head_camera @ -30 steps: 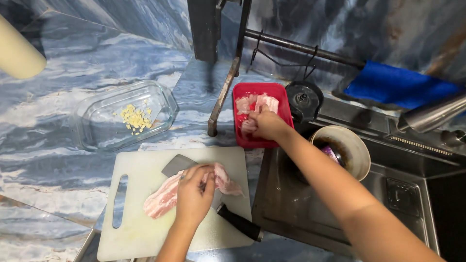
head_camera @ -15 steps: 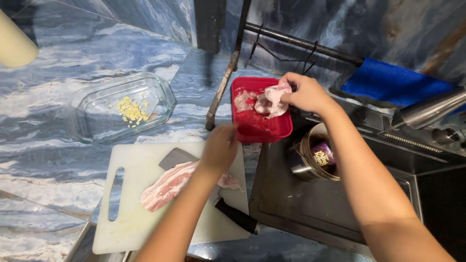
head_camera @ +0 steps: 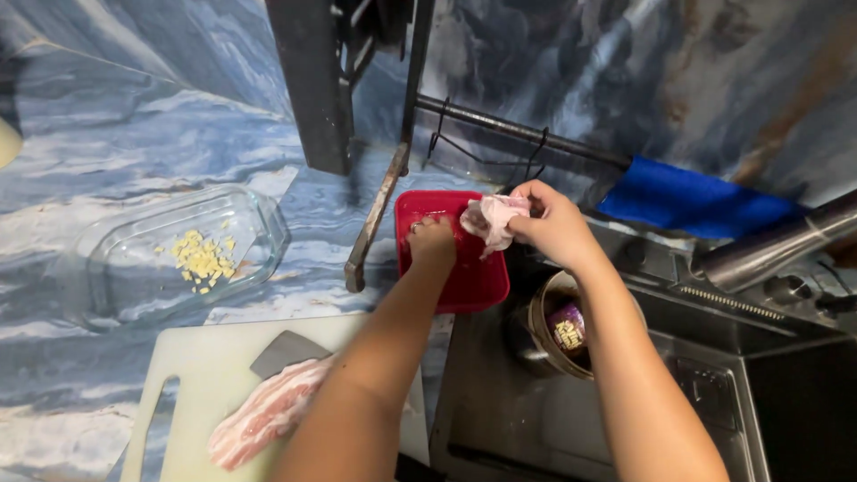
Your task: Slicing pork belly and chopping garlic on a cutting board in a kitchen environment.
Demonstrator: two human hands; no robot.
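A red square tray (head_camera: 475,284) sits on the blue marbled counter beside the sink. My right hand (head_camera: 553,223) holds a pale pink piece of raw meat (head_camera: 494,219) lifted above the tray's far right corner. My left hand (head_camera: 432,241) reaches into the tray with fingers curled down on its contents; what it touches is hidden. Nearer to me, a slab of raw pork belly (head_camera: 268,411) lies on a white cutting board (head_camera: 192,393), next to a grey cleaver blade (head_camera: 284,352).
A clear glass dish (head_camera: 116,277) with chopped garlic (head_camera: 202,257) stands at the left. A round bowl (head_camera: 549,312) with a small packet sits in the steel sink (head_camera: 500,411). A dark metal rack leg (head_camera: 379,214) slants beside the tray. A blue cloth (head_camera: 692,198) lies far right.
My left hand left the pork belly on the board and moved up into the red tray. My right hand lifted a piece of meat out of the tray.
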